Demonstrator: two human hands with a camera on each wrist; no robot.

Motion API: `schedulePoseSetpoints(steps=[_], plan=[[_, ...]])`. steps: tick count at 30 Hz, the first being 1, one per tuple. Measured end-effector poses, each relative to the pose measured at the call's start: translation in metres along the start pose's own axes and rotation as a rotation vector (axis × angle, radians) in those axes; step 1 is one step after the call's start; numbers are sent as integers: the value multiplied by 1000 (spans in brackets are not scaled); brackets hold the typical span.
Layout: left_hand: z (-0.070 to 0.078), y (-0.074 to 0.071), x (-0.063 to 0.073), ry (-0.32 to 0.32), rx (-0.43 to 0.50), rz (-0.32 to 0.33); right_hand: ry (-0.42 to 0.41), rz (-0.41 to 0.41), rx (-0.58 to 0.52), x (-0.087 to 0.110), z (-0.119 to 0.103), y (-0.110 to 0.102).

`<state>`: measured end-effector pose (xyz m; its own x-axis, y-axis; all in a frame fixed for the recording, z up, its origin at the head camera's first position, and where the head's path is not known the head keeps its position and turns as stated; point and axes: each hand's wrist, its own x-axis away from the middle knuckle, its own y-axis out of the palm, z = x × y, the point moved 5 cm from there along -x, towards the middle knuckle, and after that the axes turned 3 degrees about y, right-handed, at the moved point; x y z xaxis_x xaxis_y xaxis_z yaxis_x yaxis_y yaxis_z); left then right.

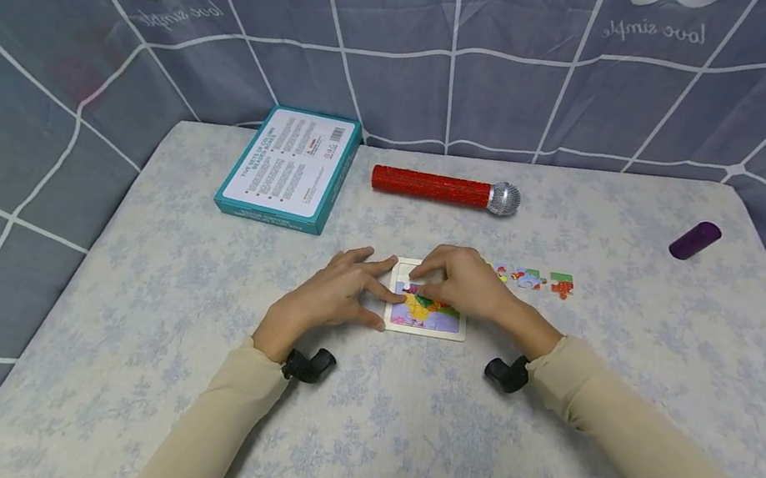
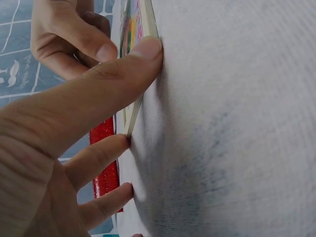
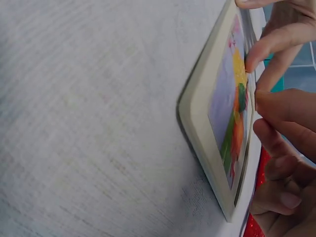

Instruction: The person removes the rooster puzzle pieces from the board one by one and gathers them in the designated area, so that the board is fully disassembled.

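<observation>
A small jigsaw puzzle (image 1: 426,319) in a pale frame lies on the table, its lower part filled with a yellow, green and lilac picture. My left hand (image 1: 344,288) spreads its fingers at the frame's left side. In the left wrist view its thumb (image 2: 143,52) rests on the frame's edge, and the index finger reaches over the picture. Above the upper left of the picture, my right hand (image 1: 470,282) pinches a small puzzle piece (image 1: 410,287), mostly hidden by the fingertips. Several loose puzzle pieces (image 1: 530,280) lie in a row just right of that hand.
A red glittery microphone (image 1: 431,187) lies behind the puzzle. At the back left is a teal box (image 1: 289,164) with a white printed label. A dark purple cylinder (image 1: 695,241) lies at the far right. A grey patterned curtain (image 1: 402,31) hangs behind the table.
</observation>
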<state>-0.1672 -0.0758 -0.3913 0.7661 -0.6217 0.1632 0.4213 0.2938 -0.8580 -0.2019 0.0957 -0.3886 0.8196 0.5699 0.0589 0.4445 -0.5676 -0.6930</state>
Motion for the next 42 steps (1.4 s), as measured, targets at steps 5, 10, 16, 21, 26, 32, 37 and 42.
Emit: schedulePoseSetpoints(steps=[5, 10, 16, 21, 26, 32, 37, 42], plan=[[1, 0, -1, 13, 1, 4, 14, -28, 98, 0, -3, 4], [0, 0, 0, 10, 5, 1, 31, -42, 146, -1, -6, 7], [-2, 1, 0, 25, 14, -7, 91, -61, 138, -3, -6, 9], [0, 0, 1, 55, 35, -4, 88, -52, 123, -3, -6, 8], [1, 0, 1, 59, 47, 0, 76, -41, 106, -2, -5, 7], [1, 0, 1, 43, 42, 1, 62, -26, 71, -1, -3, 7], [1, 0, 0, 45, 23, 0, 75, -11, 17, -1, 1, 8], [1, 0, 0, 42, 16, -6, 84, -9, -4, -2, 2, 8]])
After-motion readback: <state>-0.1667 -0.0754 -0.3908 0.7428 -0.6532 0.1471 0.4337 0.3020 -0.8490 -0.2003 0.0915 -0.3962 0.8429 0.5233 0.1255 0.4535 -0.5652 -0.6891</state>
